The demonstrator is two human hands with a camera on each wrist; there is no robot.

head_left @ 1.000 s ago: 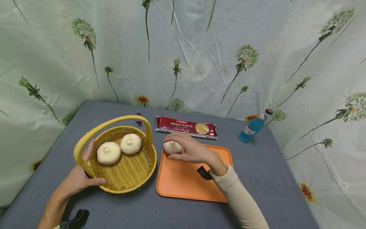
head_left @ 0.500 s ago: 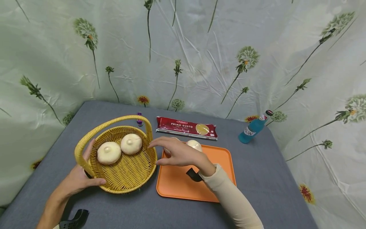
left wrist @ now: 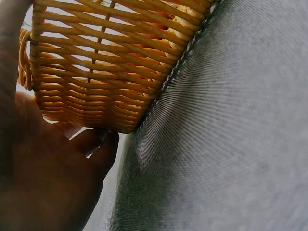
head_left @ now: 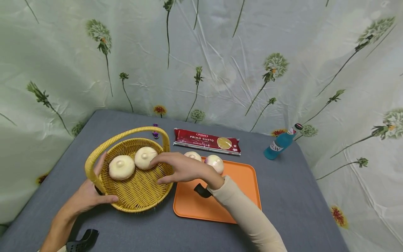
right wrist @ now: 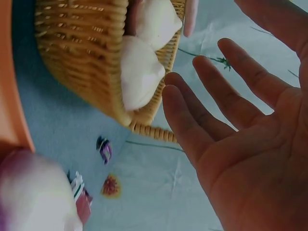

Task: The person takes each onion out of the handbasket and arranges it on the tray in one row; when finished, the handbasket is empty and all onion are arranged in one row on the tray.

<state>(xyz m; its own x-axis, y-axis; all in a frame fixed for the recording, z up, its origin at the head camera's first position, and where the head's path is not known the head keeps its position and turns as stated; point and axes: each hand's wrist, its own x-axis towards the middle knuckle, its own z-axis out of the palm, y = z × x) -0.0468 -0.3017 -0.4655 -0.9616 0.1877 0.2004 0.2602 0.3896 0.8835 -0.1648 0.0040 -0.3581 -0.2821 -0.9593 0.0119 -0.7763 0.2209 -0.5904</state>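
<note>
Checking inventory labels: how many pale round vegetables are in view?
4. In the basket: first vegetable left, second vegetable right. On the tray, far side: third vegetable left, fourth vegetable right. The right hand covers parts of both, so more could be hidden.

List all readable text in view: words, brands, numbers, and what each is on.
"PRIMO GUSTO": red packet
"SPAGHETTI": same packet, lower line
"6": same packet, right after "SPAGHETTI"; the mark between is too blurred
"LW": blue bottle, on its white label; a letter before it is unclear
Too small to read: brand badge above "PRIMO GUSTO", and the bottle's neck label
Wrist views: nothing legible
</note>
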